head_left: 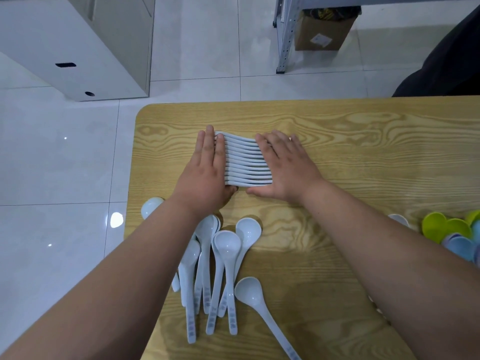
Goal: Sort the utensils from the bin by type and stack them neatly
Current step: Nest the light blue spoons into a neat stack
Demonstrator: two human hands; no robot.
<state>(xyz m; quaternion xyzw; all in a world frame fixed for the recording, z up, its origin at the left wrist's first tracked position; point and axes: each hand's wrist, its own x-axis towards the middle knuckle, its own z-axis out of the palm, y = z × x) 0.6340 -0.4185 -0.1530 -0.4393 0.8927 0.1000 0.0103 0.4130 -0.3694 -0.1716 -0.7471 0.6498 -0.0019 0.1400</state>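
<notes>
A tight row of several white spoons [245, 158] lies side by side on the wooden table [363, 152]. My left hand [207, 167] presses flat against the row's left end with straight fingers. My right hand [283, 165] lies flat on the row's right end, fingers spread. Nearer to me, several long white soup spoons [226, 258] lie loosely with bowls pointing away. One more white spoon [255, 297] lies apart to their right. Another spoon bowl [150, 207] shows by the table's left edge, partly hidden by my left forearm.
Green and blue plastic pieces [452, 232] sit at the table's right edge, beside a white bowl [398, 219] half hidden by my right arm. Beyond the table are a white cabinet [78, 48], a metal shelf leg [283, 42], a cardboard box [324, 29] and a dark-clothed person [446, 63].
</notes>
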